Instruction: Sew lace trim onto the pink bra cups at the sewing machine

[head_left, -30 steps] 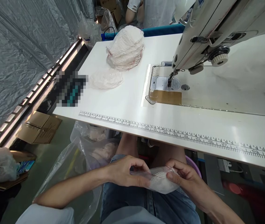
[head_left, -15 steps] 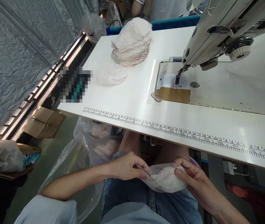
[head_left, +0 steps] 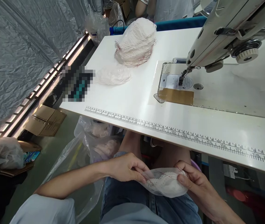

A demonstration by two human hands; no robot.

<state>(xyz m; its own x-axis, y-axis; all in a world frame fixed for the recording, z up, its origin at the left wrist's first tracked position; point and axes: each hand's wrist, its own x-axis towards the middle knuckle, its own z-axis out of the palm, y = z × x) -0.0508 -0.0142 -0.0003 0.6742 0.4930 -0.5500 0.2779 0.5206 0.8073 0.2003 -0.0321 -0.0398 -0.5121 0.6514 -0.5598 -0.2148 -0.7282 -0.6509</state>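
Observation:
Over my lap, below the table edge, I hold a small white lace-trimmed fabric piece [head_left: 165, 185] with red thread along its edge. My left hand [head_left: 125, 168] pinches its left end with closed fingers. My right hand [head_left: 193, 180] grips its right end, thumb on top. A stack of similar lace pieces [head_left: 136, 42] sits on the far left of the white table [head_left: 132, 102], with a single piece [head_left: 113, 75] lying in front of it. The sewing machine [head_left: 230, 34] stands at the right, its needle [head_left: 182, 79] over the metal plate.
A printed ruler [head_left: 181, 135] runs along the table's near edge. A clear plastic bag [head_left: 86, 149] with more pieces hangs left of my knees. Flattened cardboard [head_left: 45, 119] lies on the floor. Another person [head_left: 167, 9] stands behind the table. Grey plastic sheeting [head_left: 18, 46] covers the left.
The view has shifted slightly, so the table sits further right in the frame. My hands have turned the fabric piece a little; its lace edge now faces up more.

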